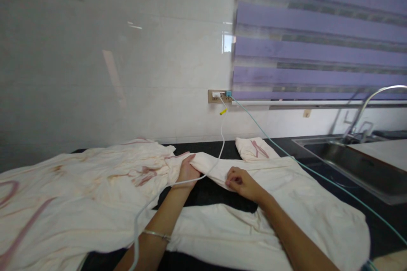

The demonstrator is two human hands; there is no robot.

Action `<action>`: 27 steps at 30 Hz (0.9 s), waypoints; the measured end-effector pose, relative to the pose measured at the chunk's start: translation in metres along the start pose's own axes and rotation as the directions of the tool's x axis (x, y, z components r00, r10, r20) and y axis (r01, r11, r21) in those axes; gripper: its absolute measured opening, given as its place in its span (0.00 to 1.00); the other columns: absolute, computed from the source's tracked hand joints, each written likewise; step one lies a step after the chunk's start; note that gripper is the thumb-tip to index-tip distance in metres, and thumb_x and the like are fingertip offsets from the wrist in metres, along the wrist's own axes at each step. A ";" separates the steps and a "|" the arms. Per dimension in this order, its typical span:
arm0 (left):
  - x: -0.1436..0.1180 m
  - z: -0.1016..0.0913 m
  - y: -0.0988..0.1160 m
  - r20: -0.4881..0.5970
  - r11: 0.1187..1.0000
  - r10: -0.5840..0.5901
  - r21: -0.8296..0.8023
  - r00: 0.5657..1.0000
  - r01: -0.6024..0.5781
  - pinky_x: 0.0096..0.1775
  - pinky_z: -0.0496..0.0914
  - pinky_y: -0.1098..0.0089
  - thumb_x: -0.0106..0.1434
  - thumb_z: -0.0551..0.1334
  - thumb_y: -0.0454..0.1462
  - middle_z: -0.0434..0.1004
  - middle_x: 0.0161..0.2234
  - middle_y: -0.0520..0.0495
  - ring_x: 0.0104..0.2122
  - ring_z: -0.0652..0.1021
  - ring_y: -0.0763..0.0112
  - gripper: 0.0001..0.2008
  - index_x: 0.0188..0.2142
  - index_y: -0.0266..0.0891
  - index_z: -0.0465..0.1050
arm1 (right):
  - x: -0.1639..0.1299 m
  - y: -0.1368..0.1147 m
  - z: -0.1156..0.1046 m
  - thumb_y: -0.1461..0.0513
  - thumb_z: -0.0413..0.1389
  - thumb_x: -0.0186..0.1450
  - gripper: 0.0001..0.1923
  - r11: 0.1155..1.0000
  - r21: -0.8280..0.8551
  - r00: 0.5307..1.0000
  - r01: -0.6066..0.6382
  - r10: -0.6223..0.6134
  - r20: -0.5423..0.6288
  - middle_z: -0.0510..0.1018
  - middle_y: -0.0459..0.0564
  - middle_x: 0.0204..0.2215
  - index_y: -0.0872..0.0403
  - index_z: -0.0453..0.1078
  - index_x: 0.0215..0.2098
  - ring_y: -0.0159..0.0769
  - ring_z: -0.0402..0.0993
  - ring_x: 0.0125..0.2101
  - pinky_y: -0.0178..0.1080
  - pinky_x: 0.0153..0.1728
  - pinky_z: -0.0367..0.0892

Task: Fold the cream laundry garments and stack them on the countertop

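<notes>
**Handled the pale garment (321,207) at two places**

Was, to judge by the grip, at the step of straightening one long, sleeve-like part of it, over the black worktop (219,197). Pinched this part near its left end with the left hand (188,172), thumb on top. Rested the curled right hand (243,183) at its lower edge, nearer to the wide body; could not make out there a pinch or only a light touch. Seemed to call next for an even pull between both sides, without dragging the neighbouring cloth.

Had in the way the white cable (136,237), crossing in front of the cloth and the left wrist, and the green cable (269,138), passing across the upper right corner of the wide body. Saw also, close on the left, a rumpled garment (104,203) with brown marks; at the back, near the wall, a folded cloth (246,148); at far right, the sink (378,167).
</notes>
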State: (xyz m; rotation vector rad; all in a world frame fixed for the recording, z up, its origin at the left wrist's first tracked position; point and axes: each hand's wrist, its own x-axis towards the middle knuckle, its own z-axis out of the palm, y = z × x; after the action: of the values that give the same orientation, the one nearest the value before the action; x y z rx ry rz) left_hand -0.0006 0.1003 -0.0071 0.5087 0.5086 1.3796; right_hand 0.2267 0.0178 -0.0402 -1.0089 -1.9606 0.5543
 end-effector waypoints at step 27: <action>-0.010 0.012 0.046 0.048 0.910 0.287 -0.326 0.957 -0.256 0.47 0.76 0.73 0.52 0.58 0.23 0.76 0.28 0.50 0.34 0.79 0.75 0.09 0.27 0.38 0.69 | 0.001 0.032 -0.009 0.59 0.53 0.71 0.17 0.864 -0.492 0.994 -0.103 0.102 -0.029 0.76 0.57 0.52 0.54 0.74 0.56 0.43 0.69 0.54 0.47 0.58 0.62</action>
State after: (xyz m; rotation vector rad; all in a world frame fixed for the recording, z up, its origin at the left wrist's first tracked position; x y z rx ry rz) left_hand -0.0302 0.0949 0.0307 0.3880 0.1331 1.6597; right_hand 0.2482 0.0378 -0.0568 -1.4325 -2.1051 0.0954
